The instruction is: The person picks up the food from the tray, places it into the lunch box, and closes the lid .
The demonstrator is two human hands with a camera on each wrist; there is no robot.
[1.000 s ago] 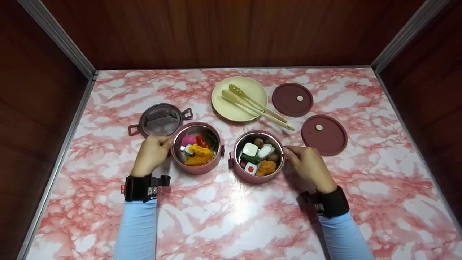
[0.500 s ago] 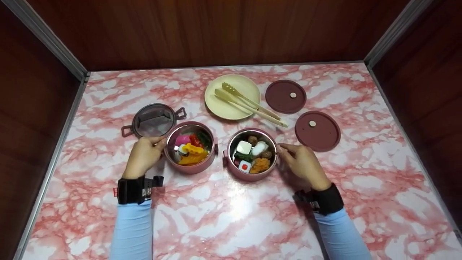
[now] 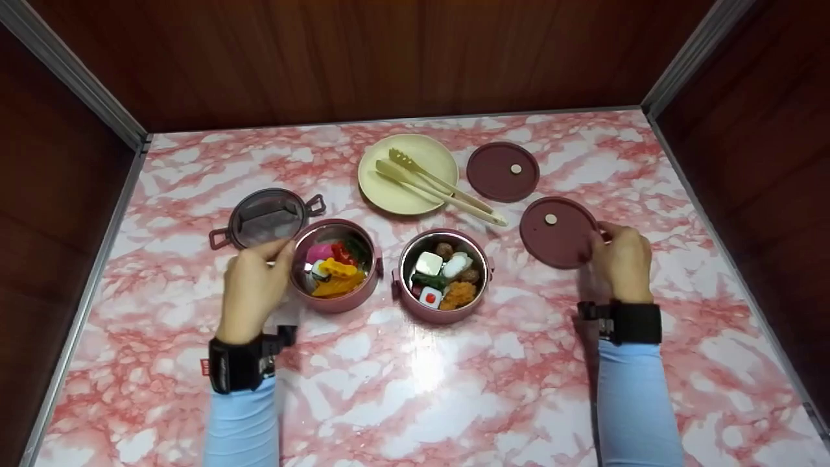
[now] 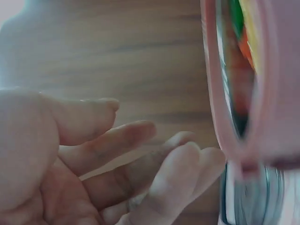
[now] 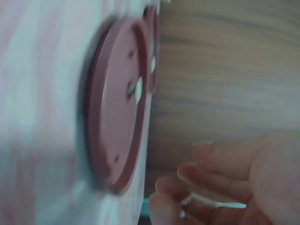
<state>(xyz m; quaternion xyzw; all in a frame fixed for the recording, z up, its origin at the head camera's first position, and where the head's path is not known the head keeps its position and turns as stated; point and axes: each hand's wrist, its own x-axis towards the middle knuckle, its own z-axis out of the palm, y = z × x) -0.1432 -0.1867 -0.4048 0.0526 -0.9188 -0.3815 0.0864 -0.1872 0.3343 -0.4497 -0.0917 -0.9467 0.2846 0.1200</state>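
Note:
In the head view a pink pot [image 3: 343,301] with yellow, red, green and pink toy food stands at the left. My left hand [image 3: 254,282] hovers by its left side, fingers loosely bent and holding nothing; the left wrist view shows the fingertips [image 4: 213,161] near the pot's rim [image 4: 214,89]. A second pink pot [image 3: 441,316] with food pieces, among them a white cube [image 3: 428,264], stands in the middle. Out to the right my right hand [image 3: 621,263] is at the edge of a dark red round lid [image 3: 559,243]. Its fingers, seen in the right wrist view, are relaxed and hold nothing.
A see-through lid [image 3: 269,217] with two side handles lies behind the left pot. Farther back is a cream plate [image 3: 384,193] bearing pale kitchen utensils [image 3: 421,185], their handles past its rim. Another dark red lid [image 3: 496,175] lies beside it. Wooden walls [image 3: 389,58] enclose the marbled tabletop.
My right hand has let go of the middle pot's handle and moved right to the nearer red lid. My left hand has loosened from the left pot. The head view has shifted slightly.

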